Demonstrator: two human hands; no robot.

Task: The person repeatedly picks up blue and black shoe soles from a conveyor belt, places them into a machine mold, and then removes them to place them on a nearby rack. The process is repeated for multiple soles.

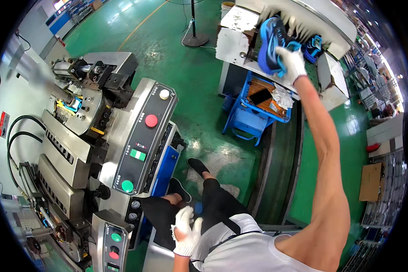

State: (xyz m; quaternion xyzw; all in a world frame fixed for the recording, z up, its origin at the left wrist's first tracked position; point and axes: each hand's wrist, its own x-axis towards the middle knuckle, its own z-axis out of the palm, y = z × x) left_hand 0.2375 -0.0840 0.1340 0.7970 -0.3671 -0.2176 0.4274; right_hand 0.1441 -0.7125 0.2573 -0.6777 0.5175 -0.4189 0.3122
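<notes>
In a white knit glove, my right hand (291, 65) is stretched far forward, closed on the heel end of a sneaker (269, 47). The sneaker is dark with a bright blue sole and light blue trim, toe pointing away under a pale strip curtain (301, 27). Just right of it is another dark and blue shoe (312, 49), partly hidden. My left hand (186, 231), also gloved, hovers near my lap with nothing in it. Its thumb stands apart from its loosely bent fingers.
On the left stands a metal machine with a button panel (145, 136) and clamps. A blue plastic stand (251, 120) holding a phone (260, 96) and cloth sits below the white machine opening (233, 45). Beyond rises a black pole (193, 27). A cardboard box (371, 181) stands right.
</notes>
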